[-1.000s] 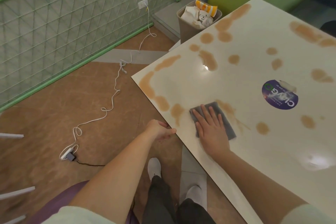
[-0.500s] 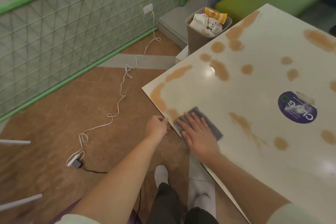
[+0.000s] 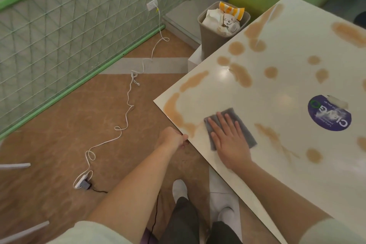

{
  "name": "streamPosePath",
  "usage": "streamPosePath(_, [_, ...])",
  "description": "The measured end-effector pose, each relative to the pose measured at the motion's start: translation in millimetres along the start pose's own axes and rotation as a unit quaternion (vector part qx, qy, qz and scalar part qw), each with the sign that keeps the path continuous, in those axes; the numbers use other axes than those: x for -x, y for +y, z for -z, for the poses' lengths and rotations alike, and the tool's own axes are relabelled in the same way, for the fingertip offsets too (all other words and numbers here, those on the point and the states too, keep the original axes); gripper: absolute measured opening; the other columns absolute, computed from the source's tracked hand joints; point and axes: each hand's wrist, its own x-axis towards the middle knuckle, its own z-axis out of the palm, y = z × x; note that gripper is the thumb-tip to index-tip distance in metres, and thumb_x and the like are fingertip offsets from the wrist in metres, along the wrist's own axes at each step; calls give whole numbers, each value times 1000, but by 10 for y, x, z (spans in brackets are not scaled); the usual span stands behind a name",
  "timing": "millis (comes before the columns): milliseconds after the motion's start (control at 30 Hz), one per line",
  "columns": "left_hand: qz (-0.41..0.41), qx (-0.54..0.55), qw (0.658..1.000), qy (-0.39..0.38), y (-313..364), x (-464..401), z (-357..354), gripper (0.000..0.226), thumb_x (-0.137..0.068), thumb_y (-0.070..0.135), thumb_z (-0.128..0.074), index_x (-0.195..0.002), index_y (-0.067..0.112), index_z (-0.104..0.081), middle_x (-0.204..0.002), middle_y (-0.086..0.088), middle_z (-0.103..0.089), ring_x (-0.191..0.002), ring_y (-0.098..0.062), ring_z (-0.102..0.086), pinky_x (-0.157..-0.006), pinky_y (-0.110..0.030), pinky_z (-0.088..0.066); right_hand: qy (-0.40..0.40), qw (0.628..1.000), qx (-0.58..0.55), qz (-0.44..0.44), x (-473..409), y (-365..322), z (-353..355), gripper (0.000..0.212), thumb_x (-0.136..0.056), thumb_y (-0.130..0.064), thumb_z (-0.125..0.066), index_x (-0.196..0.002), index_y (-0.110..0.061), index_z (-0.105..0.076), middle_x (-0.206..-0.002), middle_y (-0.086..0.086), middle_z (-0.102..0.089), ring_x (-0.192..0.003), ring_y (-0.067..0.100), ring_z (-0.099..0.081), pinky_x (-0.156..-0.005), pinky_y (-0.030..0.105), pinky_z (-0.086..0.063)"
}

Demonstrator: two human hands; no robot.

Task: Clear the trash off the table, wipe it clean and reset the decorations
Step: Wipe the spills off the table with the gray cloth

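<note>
A white table (image 3: 277, 89) carries several brown spill stains (image 3: 242, 74) and a round purple sticker (image 3: 329, 113). My right hand (image 3: 230, 140) lies flat with straight fingers on a grey cloth (image 3: 232, 117), pressing it to the tabletop near the left edge. Just off that edge, my left hand (image 3: 172, 139) has its fingers curled beside the table's rim; whether it grips the rim I cannot tell. A brown stain (image 3: 174, 111) runs along the edge between the two hands.
A grey bin (image 3: 210, 37) full of paper trash and a striped cup stands on the floor past the table's far corner. A white cable (image 3: 128, 101) trails over the brown floor to a plug strip (image 3: 82, 181). Green mesh fencing (image 3: 79, 25) lines the left.
My right hand slid the cloth left to the table's edge, then back a little to the right. The stains under its path have thinned. The left hand stays at the rim.
</note>
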Motion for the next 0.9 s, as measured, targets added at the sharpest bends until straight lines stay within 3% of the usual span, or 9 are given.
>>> streamPosePath(100, [2, -30, 1000, 9, -30, -66, -6, 17, -83, 24, -68, -69, 15, -65, -67, 0, -74, -76, -22, -74, -86, -38, -57, 18, 999, -3, -44, 205, 22, -2, 55, -102, -45, -3, -156, -34, -11, -164, -7, -1, -150, 12, 12, -122, 38, 2])
streamPosePath(200, [-5, -57, 998, 7, -56, -139, -10, 18, -78, 27, -68, -67, 14, -66, -65, 2, -73, -76, -22, -73, -86, -40, -57, 14, 999, -1, -40, 481, -245, -101, 53, -105, -43, -7, -156, -32, -14, -164, -4, -4, -151, 15, 6, -121, 42, -4])
streamPosePath(367, [-43, -115, 992, 24, -50, -6, 12, 27, -72, 42, -57, -74, 20, -72, -76, 7, -74, -77, -19, -72, -82, -38, -57, -5, 1000, 0, -1, 271, -179, -80, 52, -104, -45, -4, -155, -37, -11, -164, -8, -2, -150, 13, 11, -121, 38, 3])
streamPosePath(467, [-51, -117, 992, 11, -40, 29, 8, 25, -82, 34, -58, -76, 15, -73, -77, 7, -75, -78, -19, -72, -84, -37, -56, 15, 998, -10, -64, 80, 87, 22, 55, -101, -48, -4, -155, -38, -11, -164, -8, -3, -149, 9, 10, -121, 32, 9])
streamPosePath(567, [-57, -114, 992, 17, -57, 38, 11, 23, -83, 33, -60, -74, 16, -72, -79, 6, -75, -80, -18, -72, -85, -36, -56, 46, 993, -15, -108, 283, 82, 15, 54, -102, -47, -7, -155, -36, -15, -164, -8, -6, -150, 11, 7, -121, 35, 5])
streamPosePath(733, [-53, -94, 994, 6, -64, -29, 31, 19, -85, 35, -64, -72, 22, -68, -81, 6, -75, -82, -16, -72, -88, -34, -54, -3, 1000, -2, -11, 699, -291, -143, 52, -105, -49, -13, -155, -39, -7, -164, -8, -3, -151, 16, 5, -120, 43, -5])
streamPosePath(900, [-68, -63, 996, -3, -143, -32, 13, 24, -88, 35, -62, -71, 21, -72, -75, 10, -74, -78, -17, -72, -83, -32, -54, 7, 999, -14, -44, 205, -93, -32, 53, -101, -49, -4, -154, -41, -9, -163, -11, 3, -149, 10, 14, -120, 32, 11])
